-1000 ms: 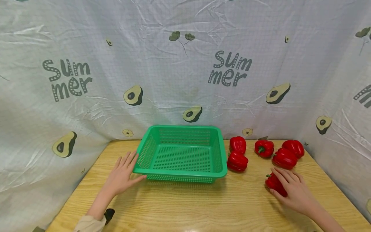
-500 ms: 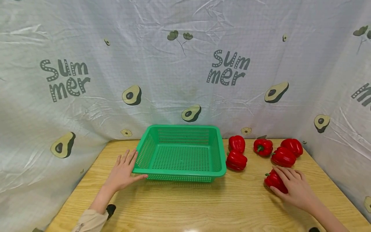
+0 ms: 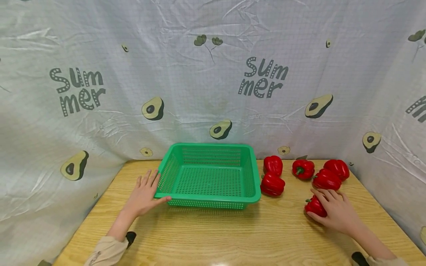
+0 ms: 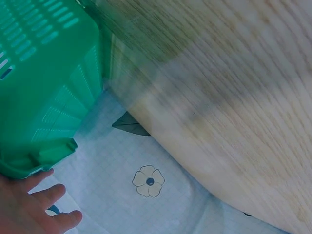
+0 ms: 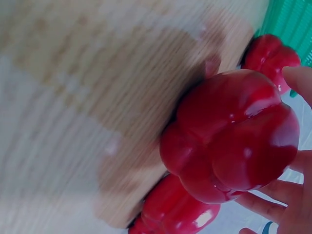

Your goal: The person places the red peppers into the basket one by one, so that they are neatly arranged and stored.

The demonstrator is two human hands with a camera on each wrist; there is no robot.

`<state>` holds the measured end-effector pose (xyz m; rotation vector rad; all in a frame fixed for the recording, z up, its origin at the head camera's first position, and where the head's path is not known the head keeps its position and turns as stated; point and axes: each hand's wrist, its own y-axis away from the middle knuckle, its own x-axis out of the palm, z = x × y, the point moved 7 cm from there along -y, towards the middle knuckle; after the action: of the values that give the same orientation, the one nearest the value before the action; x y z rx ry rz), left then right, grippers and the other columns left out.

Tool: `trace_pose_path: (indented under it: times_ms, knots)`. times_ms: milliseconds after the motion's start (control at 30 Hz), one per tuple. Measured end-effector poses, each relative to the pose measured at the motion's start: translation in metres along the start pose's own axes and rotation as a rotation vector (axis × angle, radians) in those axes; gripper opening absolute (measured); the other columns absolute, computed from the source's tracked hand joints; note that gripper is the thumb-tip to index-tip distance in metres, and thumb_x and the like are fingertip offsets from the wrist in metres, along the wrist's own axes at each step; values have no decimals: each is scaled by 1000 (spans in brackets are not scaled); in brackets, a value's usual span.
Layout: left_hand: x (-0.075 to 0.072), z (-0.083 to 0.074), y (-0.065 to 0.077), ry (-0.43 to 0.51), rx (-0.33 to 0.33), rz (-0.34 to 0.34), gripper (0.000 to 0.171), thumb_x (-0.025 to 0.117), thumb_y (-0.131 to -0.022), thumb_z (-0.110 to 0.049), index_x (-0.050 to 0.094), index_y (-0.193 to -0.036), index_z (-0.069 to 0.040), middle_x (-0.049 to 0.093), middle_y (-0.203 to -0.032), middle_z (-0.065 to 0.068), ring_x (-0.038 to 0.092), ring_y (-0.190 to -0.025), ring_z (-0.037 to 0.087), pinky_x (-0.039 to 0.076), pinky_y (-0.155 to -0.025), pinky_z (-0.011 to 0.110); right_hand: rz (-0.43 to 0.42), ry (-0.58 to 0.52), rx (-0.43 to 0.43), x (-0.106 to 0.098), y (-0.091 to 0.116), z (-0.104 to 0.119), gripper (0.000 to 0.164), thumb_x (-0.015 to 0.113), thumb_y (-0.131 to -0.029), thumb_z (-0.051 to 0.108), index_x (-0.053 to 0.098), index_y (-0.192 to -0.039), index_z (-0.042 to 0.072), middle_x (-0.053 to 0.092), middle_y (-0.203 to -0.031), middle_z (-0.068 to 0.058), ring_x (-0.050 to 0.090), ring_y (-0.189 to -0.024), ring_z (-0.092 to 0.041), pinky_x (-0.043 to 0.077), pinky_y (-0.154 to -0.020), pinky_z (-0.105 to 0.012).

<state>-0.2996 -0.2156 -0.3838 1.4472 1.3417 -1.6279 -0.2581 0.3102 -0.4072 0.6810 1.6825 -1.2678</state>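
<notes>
My left hand (image 3: pixel 142 196) lies at the left front corner of a green plastic basket (image 3: pixel 213 200), touching its rim with spread, straight fingers and thumb along the front. In the left wrist view those fingers show below the basket's rim (image 4: pixel 36 163). On the right, my right hand (image 3: pixel 337 212) grips a red bell pepper (image 3: pixel 313 207) that rests on the table, fingers over its far side and thumb on its near side. Up close in the right wrist view, the lobed end of this pepper (image 5: pixel 234 141) faces the camera, hiding part of the fingers.
Two red bell peppers (image 3: pixel 273 184) sit against the basket's right side. Three more, among them a pepper with its green stem forward (image 3: pixel 303 169), stand at the back right of the wooden table (image 3: pixel 213 236). A printed cloth (image 3: pixel 186 85) hangs behind and at both sides.
My right hand has drawn its fingers and thumb more closely around the pepper. The left hand has slid slightly right along the basket's corner. The basket and other peppers stay put.
</notes>
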Motion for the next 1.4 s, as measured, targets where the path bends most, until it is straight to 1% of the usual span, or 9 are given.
trace_pose_path:
  times_ms: [167,267,433,533,833,1133,1400]
  knots:
    - [3,1,-2,15,-26,35,95,54,-76,-60,27,-137,8,22,-144,25,14,-133,44,12,-104,60,64,38,-5,5,-5,1,71,70,-63,54,56,-116,8,59,-106,-13,50,-100,-33,33,-84,-59]
    - [4,1,-2,26,-34,40,96,54,-76,-60,26,-137,8,21,-145,25,13,-133,44,10,-105,60,105,51,-3,9,-7,1,71,69,-64,56,56,-116,9,59,-105,-13,49,-100,-34,32,-85,-60]
    - [5,1,-2,28,-41,37,97,55,-75,-60,24,-138,8,21,-145,24,13,-133,44,9,-105,60,137,74,-7,12,-10,1,70,68,-64,57,57,-116,12,60,-103,-13,50,-99,-34,32,-85,-61]
    - [6,1,-3,13,-48,54,98,53,-76,-61,22,-139,6,19,-146,23,12,-134,43,9,-105,59,144,75,-6,13,-10,1,71,69,-63,57,57,-116,12,61,-101,-14,50,-98,-34,31,-85,-61]
    - [8,2,-3,23,-49,62,98,52,-76,-62,20,-139,7,18,-146,23,12,-135,42,8,-105,60,113,87,-41,11,-11,2,70,72,-58,56,60,-112,11,61,-95,-12,51,-94,-34,34,-82,-57]
    - [9,4,-2,32,-52,64,98,52,-77,-61,20,-139,7,18,-146,23,11,-135,42,8,-105,60,81,112,-94,10,-12,8,70,75,-55,52,60,-109,10,56,-89,-10,52,-87,-32,37,-75,-50]
    - [8,2,-3,33,-45,64,97,53,-77,-61,20,-139,7,18,-146,23,12,-135,42,8,-106,59,-10,86,-157,1,-17,17,70,78,-51,49,62,-104,7,53,-87,-11,50,-82,-29,39,-72,-47]
